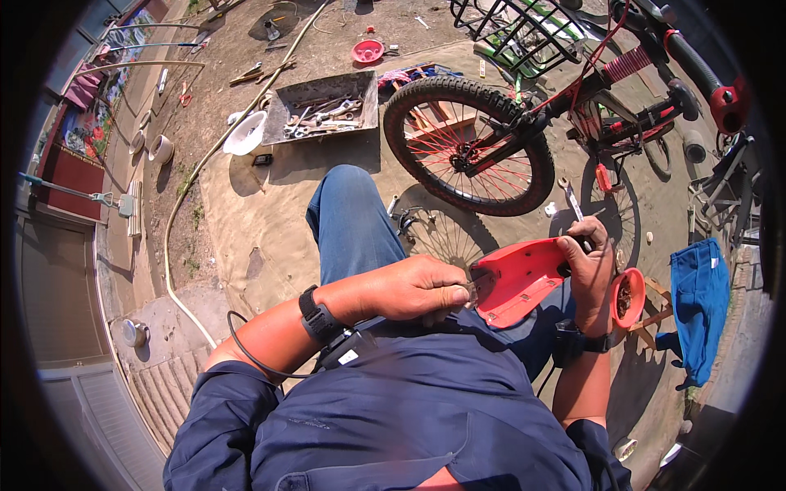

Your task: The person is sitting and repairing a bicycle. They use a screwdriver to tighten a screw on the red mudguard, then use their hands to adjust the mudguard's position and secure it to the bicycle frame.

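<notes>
1. Pots line the left side: one lidded metal pot (135,333) and, farther up, two pale flowerpots (161,149) near the wall.
2. One long pale hose (170,237) curves across the ground.
3. One white basin (246,134) sits just beside one metal tray (372,96) heaped with wrenches (332,113), overlapping too closely to count.
4. One red dish (368,51) lies on the ground beyond the tray.
5. One left hand (430,286), a black strap at its wrist, meets the left end of the red shell, fingers together; whether they pinch the shell or a small piece cannot be told.
6. One bicycle wheel (399,131) with red spokes stands upright beyond the lap, below one black basket (517,34).
7. One red shell (521,285), hollow side showing, spans the gap between two hands above the lap.
8. One silver wrench (571,199) shows just past the right hand (589,266); whether it is gripped is unclear. That hand's fingers are clamped on the shell's right end.
9. One red bowl (628,299) of small brown pieces stands near the right wrist.
10. One blue cloth (700,303) hangs at far right.
</notes>
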{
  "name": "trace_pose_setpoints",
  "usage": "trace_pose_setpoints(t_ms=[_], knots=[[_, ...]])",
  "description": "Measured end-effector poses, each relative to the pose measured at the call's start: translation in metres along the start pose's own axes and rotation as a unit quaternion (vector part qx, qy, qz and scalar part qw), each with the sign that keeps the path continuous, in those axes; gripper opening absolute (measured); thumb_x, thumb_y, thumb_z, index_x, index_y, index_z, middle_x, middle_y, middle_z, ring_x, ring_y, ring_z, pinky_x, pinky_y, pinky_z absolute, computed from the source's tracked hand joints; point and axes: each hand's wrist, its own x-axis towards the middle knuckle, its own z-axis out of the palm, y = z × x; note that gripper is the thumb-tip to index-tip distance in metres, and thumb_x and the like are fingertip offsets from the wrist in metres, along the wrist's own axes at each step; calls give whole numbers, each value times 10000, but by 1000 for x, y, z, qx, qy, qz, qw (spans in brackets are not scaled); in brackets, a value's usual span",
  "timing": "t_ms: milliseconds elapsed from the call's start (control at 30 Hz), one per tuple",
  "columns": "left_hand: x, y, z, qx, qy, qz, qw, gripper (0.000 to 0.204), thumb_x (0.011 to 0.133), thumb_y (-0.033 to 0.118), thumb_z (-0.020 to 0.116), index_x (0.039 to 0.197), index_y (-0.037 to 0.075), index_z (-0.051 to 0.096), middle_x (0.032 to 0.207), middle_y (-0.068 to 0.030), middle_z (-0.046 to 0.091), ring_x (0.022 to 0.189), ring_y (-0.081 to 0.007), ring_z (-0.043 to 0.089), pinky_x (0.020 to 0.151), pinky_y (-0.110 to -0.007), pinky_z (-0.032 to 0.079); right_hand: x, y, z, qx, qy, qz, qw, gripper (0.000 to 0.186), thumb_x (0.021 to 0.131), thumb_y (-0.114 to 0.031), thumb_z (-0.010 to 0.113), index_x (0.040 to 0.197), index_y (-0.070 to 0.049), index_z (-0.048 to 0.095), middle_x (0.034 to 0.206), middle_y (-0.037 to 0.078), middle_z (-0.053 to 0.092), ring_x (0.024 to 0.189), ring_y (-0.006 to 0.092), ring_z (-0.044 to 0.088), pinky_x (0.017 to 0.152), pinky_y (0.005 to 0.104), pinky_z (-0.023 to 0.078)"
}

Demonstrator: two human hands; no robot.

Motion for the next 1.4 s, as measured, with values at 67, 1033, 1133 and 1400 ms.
trace_pose_setpoints(t_ms=[67,1033,1133,1400], knots=[[1,0,-1,21,5,-10,1000,357,1065,333,506,890,32,585,697,2,575,595,-81,555,548,-260,461,-1,-1,1,22,-6,17,1000,222,825,-69,786,855,-15,572,908,20,499,810,92,493,727,230,408],[29,11,-8,-284,45,11,958,266,1040,249,528,1099,-7,570,881,-132,666,720,-235,664,682,-338,553,-36,48,24,107,-89,191,972,240,921,-217,725,972,16,706,918,64,636,877,119,600,763,296,489],[33,14,-6,-276,47,6,960,277,1037,251,533,1098,-15,582,877,-131,664,717,-234,661,675,-337,554,-35,54,22,50,-76,124,988,244,900,-228,752,1014,-13,733,922,46,580,814,114,582,743,266,479],[48,17,1,-215,118,-54,968,256,1054,250,517,1108,17,607,887,-73,668,728,-154,656,628,-262,524,-28,36,13,30,-62,24,997,460,791,-263,853,1151,-23,695,1114,103,636,1038,206,637,882,331,516]])
